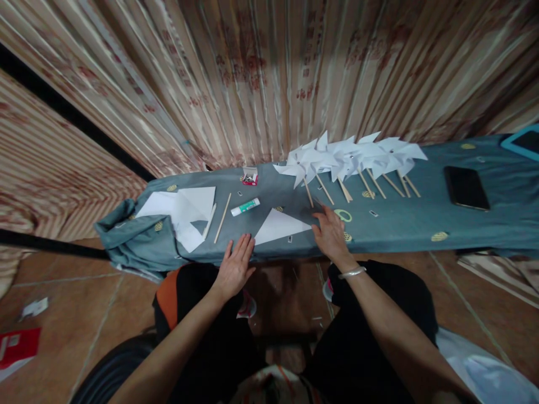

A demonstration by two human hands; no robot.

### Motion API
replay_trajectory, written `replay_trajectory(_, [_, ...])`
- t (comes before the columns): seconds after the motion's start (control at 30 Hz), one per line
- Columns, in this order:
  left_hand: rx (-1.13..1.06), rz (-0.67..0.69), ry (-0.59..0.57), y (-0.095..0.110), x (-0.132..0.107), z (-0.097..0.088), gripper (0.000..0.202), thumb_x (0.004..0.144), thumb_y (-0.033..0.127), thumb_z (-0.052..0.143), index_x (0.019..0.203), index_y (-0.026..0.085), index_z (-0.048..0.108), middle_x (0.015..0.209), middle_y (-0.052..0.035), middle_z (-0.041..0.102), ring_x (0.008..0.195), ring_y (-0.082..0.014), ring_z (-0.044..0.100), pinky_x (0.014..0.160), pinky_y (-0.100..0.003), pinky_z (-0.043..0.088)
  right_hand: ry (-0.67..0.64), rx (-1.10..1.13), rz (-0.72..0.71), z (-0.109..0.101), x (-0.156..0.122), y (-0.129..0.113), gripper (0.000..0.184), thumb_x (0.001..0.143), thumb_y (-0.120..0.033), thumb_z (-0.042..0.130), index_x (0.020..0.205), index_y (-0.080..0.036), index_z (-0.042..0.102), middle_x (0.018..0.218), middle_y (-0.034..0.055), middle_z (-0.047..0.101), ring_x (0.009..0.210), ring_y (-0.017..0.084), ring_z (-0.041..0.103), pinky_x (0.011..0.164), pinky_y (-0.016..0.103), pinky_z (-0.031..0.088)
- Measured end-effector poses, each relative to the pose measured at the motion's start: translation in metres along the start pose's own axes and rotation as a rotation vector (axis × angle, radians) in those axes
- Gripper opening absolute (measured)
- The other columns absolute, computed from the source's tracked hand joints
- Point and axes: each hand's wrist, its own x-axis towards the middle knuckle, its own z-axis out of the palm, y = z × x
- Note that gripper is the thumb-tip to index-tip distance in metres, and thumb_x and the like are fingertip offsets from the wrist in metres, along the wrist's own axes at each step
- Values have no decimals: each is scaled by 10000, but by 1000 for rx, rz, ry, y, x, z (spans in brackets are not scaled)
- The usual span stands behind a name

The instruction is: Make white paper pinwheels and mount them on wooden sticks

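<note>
A folded white sheet of paper (281, 226), triangular in outline, lies on the cloth between my hands. My left hand (238, 265) is flat with its fingers stretched out, the fingertips beside the paper's lower left corner. At the paper's pointed right end is my right hand (331, 233), its thumb and fingers apart. Just beyond its fingers lies a pair of scissors with a green handle loop (343, 215); part of it is hidden by the hand. A glue stick (245, 207) rests behind the paper, with a thin wooden stick (223, 217) to its left.
Several white paper pinwheels (349, 157) on wooden sticks lie along the back. A small red box (250, 177) holds metal pins or tacks. White paper sheets (196, 202) and a white pen-like stick (209, 221) are at left. A dark phone (466, 188) lies right, on the blue-grey cloth (404, 224).
</note>
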Motion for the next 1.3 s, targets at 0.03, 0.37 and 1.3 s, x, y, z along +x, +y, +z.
replay_trajectory(0.03, [0, -1, 0, 0, 0, 0, 685, 850, 211, 539, 1466, 62, 278, 1534, -216, 297, 1444, -299, 243, 1155, -535, 223, -1, 4, 2, -1, 0, 2, 345, 865, -171, 446, 1171, -124, 600, 1407, 208, 464, 1251, 347, 453, 980, 522, 383])
replay_trajectory(0.37, [-7, -2, 34, 1, -1, 5, 790, 837, 212, 565, 1508, 100, 163, 1539, -218, 285, 1451, -298, 220, 1155, -542, 204, -40, 111, -117, 0, 17, -16, 364, 937, -295, 416, 1190, -128, 618, 1334, 188, 555, 1233, 307, 496, 1007, 477, 386])
replay_trajectory(1.3, [-405, -205, 192, 4, 4, 10, 722, 930, 321, 458, 1517, 157, 71, 1567, -221, 213, 1461, -282, 188, 1145, -554, 237, 35, 595, -84, -9, 39, -32, 72, 797, -233, 600, 812, -202, 663, 1150, 89, 674, 1080, 226, 620, 996, 400, 426])
